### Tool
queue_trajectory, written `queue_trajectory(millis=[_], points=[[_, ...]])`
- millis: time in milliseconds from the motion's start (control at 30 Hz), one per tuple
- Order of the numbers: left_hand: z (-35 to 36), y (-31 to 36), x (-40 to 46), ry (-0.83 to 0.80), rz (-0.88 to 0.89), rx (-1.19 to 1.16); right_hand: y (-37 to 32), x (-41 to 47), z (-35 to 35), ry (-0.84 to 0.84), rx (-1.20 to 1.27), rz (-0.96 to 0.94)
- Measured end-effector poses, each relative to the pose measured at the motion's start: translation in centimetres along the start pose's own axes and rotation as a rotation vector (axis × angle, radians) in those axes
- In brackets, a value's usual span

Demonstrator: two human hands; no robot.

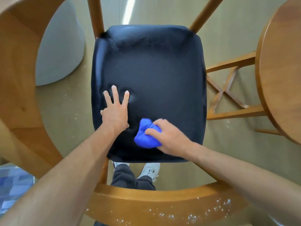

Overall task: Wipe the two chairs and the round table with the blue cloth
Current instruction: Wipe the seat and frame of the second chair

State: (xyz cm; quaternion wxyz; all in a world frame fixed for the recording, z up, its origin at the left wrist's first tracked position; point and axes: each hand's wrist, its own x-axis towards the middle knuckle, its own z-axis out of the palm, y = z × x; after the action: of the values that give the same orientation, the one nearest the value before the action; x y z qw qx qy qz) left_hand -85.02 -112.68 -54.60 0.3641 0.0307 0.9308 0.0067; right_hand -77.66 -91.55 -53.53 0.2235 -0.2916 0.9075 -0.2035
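From above, the left hand (115, 110) lies flat with fingers spread on the chair's dark seat (156, 70). The right hand (169, 137) clutches the bunched blue cloth (145, 136) against the seat's near edge. White specks dot the curved backrest (162, 207). The round table (280, 69) stands at right. No writing is legible.

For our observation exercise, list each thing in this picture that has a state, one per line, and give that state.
Bunched blue cloth: crumpled, pressed on the seat.
Right hand: gripping the cloth.
Left hand: fingers spread, pressing flat on the seat.
Dark padded chair seat: dented under the left hand's fingers.
Curved wooden chair backrest: speckled with white specks.
Round wooden table: only partly in view.
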Motion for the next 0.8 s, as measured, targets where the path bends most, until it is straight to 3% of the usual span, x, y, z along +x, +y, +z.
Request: queue_trajectory(millis=[67,100,133,267,333,467,633,700,800], points=[[0.0,0.0,0.1,0.024,0.002,0.013,0.7,0.8,-0.3,-0.089,-0.164,-0.178],[0.1,-0.1,0.1,0.032,-0.002,0.022,2.8,1.1,-1.4,-0.083,-0.210,-0.181],[0.2,0.0,0.1,0.031,-0.004,0.023,5.3,1.3,-2.8,-0.054,-0.217,-0.094],[0.5,0.2,0.3,0.029,-0.004,0.001,13.4,2.9,-8.5,0.254,-0.065,0.644],[0.3,0.2,0.2,0.024,0.003,-0.003,12.2,4.2,-7.8,0.317,-0.073,0.772],[0.0,0.0,0.0,0.025,0.014,0.004,6.4,1.7,-3.1,0.324,0.011,0.614],[-0.3,-0.2,-0.1,0.024,0.020,-0.004,2.8,-2.6,-0.4,-0.149,-0.070,-0.044],[-0.4,-0.3,-0.2,0.024,0.027,-0.004,3.7,-1.3,-1.6,-0.125,-0.065,-0.005],[-0.6,-0.3,-0.3,0.025,0.031,-0.011,5.1,2.1,-4.2,0.171,-0.015,0.390]])
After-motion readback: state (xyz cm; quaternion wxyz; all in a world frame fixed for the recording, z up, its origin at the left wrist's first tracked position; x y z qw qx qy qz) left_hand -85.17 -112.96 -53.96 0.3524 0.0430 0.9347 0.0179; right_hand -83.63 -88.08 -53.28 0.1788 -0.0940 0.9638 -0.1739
